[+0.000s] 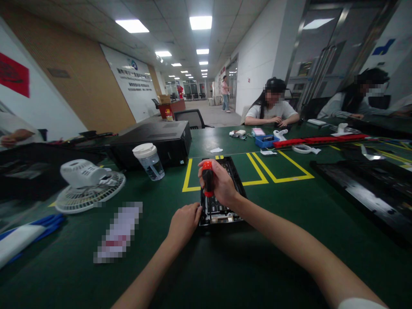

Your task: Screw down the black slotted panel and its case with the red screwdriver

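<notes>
Forearms, both mine, stretch in from the near edge of the green tabletop (257, 257). My left hand (184, 224) rests against the near left corner of a black chassis (222, 210) lying open at the middle of the tabletop. Its fingers are curled, though I cannot tell whether they clasp the corner. Just beyond, my right hand (221, 183) is wrapped tight around a screwdriver (207, 177) with a red and black handle, held upright and pointing down at the chassis. To the left a blurred card (118, 231) lies flat, and blue and white material (22, 240) sits at the left edge. Farther back on that side are a white fan (86, 185) tipped face-up, a clear jar (149, 161) with a white lid, and a black case (157, 141). Yellow tape lines (280, 172) mark boxes behind the chassis. A long black panel (363, 189) lies toward the right edge. At the far edge, a blue tray (265, 141) sits before a seated person (272, 112) in a white shirt.
</notes>
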Demonstrator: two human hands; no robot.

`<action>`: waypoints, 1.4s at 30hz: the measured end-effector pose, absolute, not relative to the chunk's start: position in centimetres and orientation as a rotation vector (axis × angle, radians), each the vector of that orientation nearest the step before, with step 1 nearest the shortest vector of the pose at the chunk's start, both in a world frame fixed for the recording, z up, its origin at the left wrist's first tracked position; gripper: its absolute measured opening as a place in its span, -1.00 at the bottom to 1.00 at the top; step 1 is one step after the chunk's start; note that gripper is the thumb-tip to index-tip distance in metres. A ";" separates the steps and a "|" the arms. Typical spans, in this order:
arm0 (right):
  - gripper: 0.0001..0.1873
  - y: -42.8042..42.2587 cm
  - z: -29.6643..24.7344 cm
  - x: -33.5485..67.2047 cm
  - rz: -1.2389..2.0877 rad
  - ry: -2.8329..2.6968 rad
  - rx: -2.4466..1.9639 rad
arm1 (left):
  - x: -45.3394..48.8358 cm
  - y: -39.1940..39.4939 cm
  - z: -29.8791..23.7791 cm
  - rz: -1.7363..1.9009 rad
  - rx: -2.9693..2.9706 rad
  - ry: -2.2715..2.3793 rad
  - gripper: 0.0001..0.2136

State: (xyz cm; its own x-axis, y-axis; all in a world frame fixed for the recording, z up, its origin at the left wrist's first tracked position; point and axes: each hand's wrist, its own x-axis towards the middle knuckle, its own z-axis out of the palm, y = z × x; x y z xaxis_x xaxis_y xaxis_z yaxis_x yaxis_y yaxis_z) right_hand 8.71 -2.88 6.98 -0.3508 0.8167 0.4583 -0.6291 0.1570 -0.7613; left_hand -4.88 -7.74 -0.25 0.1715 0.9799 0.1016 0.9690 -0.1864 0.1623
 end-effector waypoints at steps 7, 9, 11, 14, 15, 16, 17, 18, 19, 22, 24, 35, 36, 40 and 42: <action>-0.64 -0.3 8.0 9.6 1.901 -1.474 -0.048 | -4.9 -7.9 0.0 0.289 2.342 1.961 -0.69; -0.63 0.4 8.2 9.4 1.975 -1.486 0.047 | -4.9 -7.9 0.0 0.312 2.358 1.955 -0.69; -0.62 1.0 8.4 9.0 2.046 -1.475 0.139 | -5.0 -7.9 -0.2 0.329 2.365 1.953 -0.70; -0.65 1.7 8.5 8.3 2.147 -1.456 0.135 | -5.1 -7.8 -0.4 0.344 2.373 1.945 -0.70; -0.68 2.0 8.5 8.0 2.175 -1.452 0.109 | -5.1 -7.8 -0.5 0.343 2.375 1.945 -0.70; -0.70 2.2 8.5 7.7 2.203 -1.455 0.089 | -5.1 -7.7 -0.5 0.339 2.377 1.948 -0.70; -0.72 2.4 8.4 7.5 2.232 -1.462 0.080 | -5.1 -7.7 -0.4 0.331 2.378 1.953 -0.70; -0.73 2.6 8.4 7.3 2.262 -1.478 0.083 | -5.1 -7.7 -0.4 0.318 2.378 1.960 -0.70; -0.74 2.8 8.3 7.1 2.291 -1.500 0.093 | -5.1 -7.7 -0.3 0.305 2.377 1.964 -0.70; -0.73 3.0 8.1 6.8 2.353 -1.582 0.145 | -5.0 -7.8 -0.2 0.280 2.368 1.979 -0.70; -0.73 2.8 8.0 6.7 2.357 -1.617 0.226 | -5.0 -7.8 -0.1 0.293 2.369 1.976 -0.70; -0.66 1.8 7.4 7.0 2.288 -1.549 0.246 | -5.1 -7.7 -0.5 0.306 2.379 1.958 -0.69; -0.68 1.7 7.3 7.0 2.275 -1.546 0.273 | -5.1 -7.7 -0.4 0.305 2.376 1.957 -0.69; -0.71 1.3 7.2 7.1 2.227 -1.554 0.344 | -5.0 -7.8 -0.3 0.295 2.375 1.952 -0.70; -0.69 1.0 7.3 7.0 2.223 -1.567 0.289 | -5.0 -7.8 -0.4 0.290 2.380 1.967 -0.71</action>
State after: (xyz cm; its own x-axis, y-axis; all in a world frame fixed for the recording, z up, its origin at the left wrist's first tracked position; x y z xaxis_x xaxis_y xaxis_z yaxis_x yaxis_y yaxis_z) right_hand 7.03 0.96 7.27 -0.8973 0.2049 0.3909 -0.4371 -0.2889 -0.8518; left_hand -4.98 -7.77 -0.36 0.1783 0.9769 0.1179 0.9693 -0.1950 0.1496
